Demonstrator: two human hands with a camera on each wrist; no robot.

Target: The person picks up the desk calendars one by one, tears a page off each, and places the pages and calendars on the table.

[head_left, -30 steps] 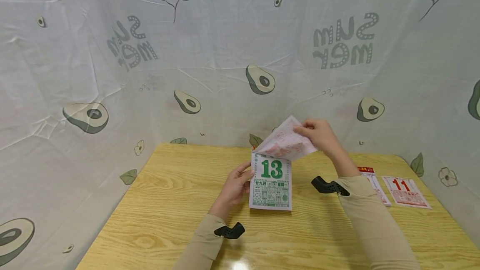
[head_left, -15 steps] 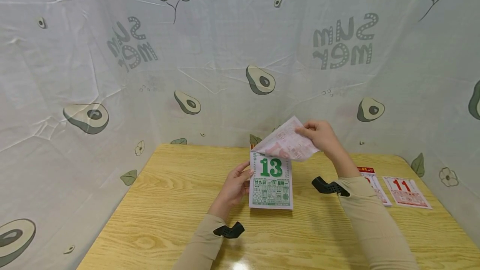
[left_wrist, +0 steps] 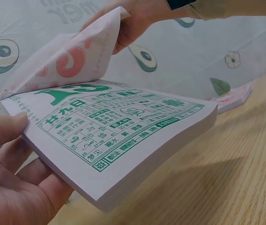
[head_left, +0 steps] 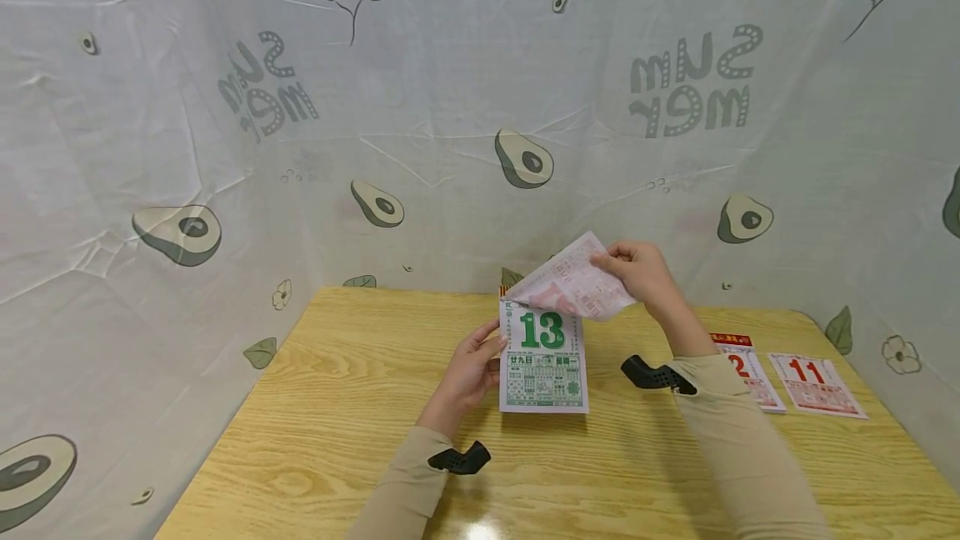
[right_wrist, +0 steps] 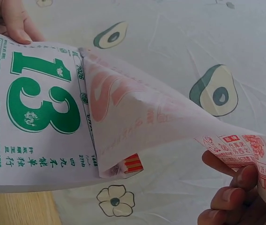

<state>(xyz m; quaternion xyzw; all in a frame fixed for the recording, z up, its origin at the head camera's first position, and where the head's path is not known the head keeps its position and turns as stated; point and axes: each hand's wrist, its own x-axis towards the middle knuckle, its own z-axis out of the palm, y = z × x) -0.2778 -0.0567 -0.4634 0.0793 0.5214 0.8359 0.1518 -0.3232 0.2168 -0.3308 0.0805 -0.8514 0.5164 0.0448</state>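
Observation:
A thick tear-off calendar (head_left: pixel 543 365) with a green 13 on its page is held tilted above the table. My left hand (head_left: pixel 468 369) grips its left edge, thumb on top and fingers beneath, as the left wrist view shows. The thin top sheet (head_left: pixel 573 282), printed in red, is lifted and folded back toward the top. Its free lower corner is pinched by my right hand (head_left: pixel 637 273). In the right wrist view the sheet (right_wrist: pixel 137 112) still joins the calendar along part of the top edge, near a red and yellow header (right_wrist: pixel 133 163).
To the right on the wooden table (head_left: pixel 360 365) lies another calendar pad (head_left: pixel 761 386) with a red header, partly behind the right forearm. Beside it is a loose sheet (head_left: pixel 817 384) with a red 11. A printed curtain (head_left: pixel 450 107) hangs behind the table.
The calendar's lower edge has risen slightly, so the pad tilts more. The right hand keeps the red sheet pulled up, with its corner shifted slightly to the right.

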